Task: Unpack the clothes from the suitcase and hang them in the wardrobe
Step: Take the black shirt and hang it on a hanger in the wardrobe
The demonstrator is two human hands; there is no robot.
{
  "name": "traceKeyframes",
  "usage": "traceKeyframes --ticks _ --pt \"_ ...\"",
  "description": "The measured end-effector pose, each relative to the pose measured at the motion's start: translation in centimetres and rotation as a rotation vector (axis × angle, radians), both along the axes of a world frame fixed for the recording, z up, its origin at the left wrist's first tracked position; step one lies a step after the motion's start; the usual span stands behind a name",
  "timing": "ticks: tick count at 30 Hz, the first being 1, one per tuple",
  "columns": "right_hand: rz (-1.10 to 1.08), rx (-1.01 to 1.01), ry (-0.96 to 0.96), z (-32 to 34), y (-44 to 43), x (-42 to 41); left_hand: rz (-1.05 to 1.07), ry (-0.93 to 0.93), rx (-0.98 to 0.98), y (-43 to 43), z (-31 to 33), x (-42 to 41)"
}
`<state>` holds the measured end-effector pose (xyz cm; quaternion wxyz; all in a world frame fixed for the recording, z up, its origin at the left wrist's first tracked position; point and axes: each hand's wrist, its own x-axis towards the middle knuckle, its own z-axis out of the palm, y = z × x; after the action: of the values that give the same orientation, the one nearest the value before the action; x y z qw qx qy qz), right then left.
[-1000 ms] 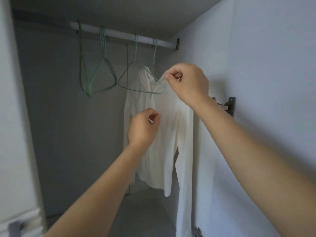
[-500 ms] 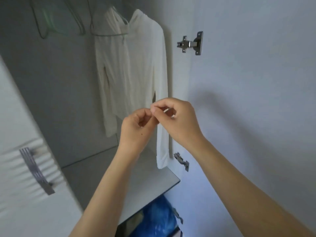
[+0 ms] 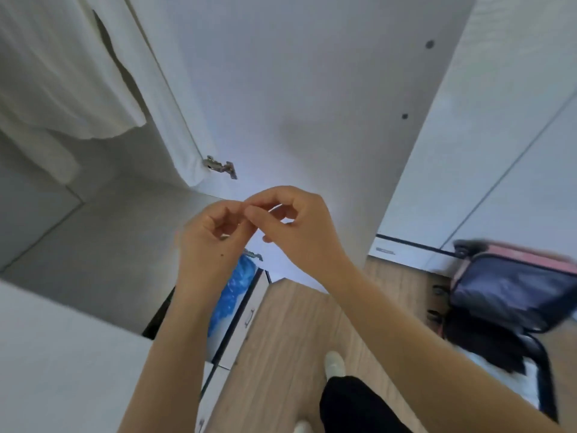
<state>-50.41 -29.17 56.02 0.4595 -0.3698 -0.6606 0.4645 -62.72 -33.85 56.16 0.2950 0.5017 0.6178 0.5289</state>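
Fingertips of my left hand (image 3: 212,235) and right hand (image 3: 293,226) meet, both curled on nothing I can see — white shirt (image 3: 62,73) hangs in the wardrobe (image 3: 109,229) at ten o'clock, so I'd turn to four o'clock for the dark clothes (image 3: 487,342) in the suitcase (image 3: 512,289), lifting by the shoulders.

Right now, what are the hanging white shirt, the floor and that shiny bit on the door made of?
White shirt: soft thin cloth, maybe cotton; it hangs in loose folds.
Floor: wood or wood-look boards, matte; brown grain lines and plank seams.
Hinge: metal, shiny silver with bright glints.
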Motion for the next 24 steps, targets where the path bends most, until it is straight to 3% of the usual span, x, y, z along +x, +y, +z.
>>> traceKeyframes --ticks 11,24 --pt "-0.345 -0.135 0.001 -5.0 -6.6 15.3 -0.368 0.167 -0.061 -1.6 -4.4 14.3" --pt "-0.580 -0.203 -0.114 -11.5 -15.7 44.9 -0.595 0.151 -0.156 -7.9 -11.2 44.5"
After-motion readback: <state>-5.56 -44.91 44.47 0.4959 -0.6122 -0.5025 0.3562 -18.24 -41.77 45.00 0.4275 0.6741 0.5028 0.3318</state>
